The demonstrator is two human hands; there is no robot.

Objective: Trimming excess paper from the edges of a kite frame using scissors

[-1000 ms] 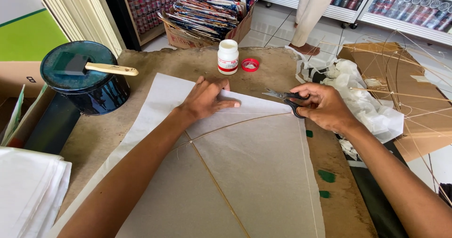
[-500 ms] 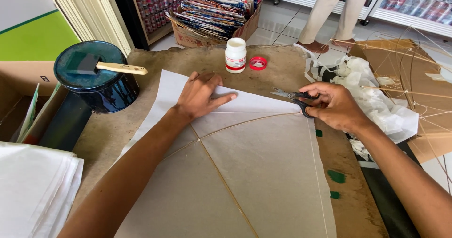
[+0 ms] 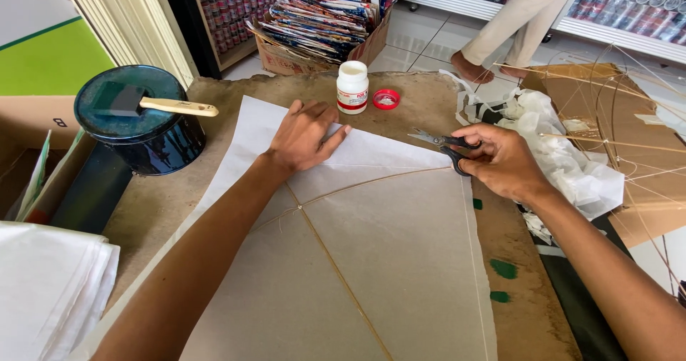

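- Two hands work on one sheet of pale paper [image 3: 371, 261] that fills the lower middle of the frame, laid over thin crossed sticks [image 3: 336, 264] on a brown table [image 3: 157, 204].
- At the lower left edge lies a stack of white sheets [image 3: 50, 289].
- In the upper left sits a dark round tin [image 3: 143, 125], lid on, contents hidden; a foam brush [image 3: 153, 104] with a wooden handle rests across its top.
- The left hand [image 3: 304, 136] lies flat, fingers spread, pressing the paper's folded upper edge down; its grip is open and holds nothing.
- At top centre stands a small white bottle [image 3: 352, 87], uncapped, its red cap [image 3: 386, 99] just beside it; what it holds cannot be told. Behind it, a cardboard box [image 3: 321, 18] is packed with colourful printed sheets.
- The right hand [image 3: 500, 162], right of centre, has its grip closed through the handles of black scissors [image 3: 446, 145], blades pointing left at the paper's upper right corner.
- Judged from this, trimming the edge is in hand; a cut there calls for the paper held taut.
- At the far right lie crumpled white scraps [image 3: 564, 161] and a bare stick frame [image 3: 629, 139].
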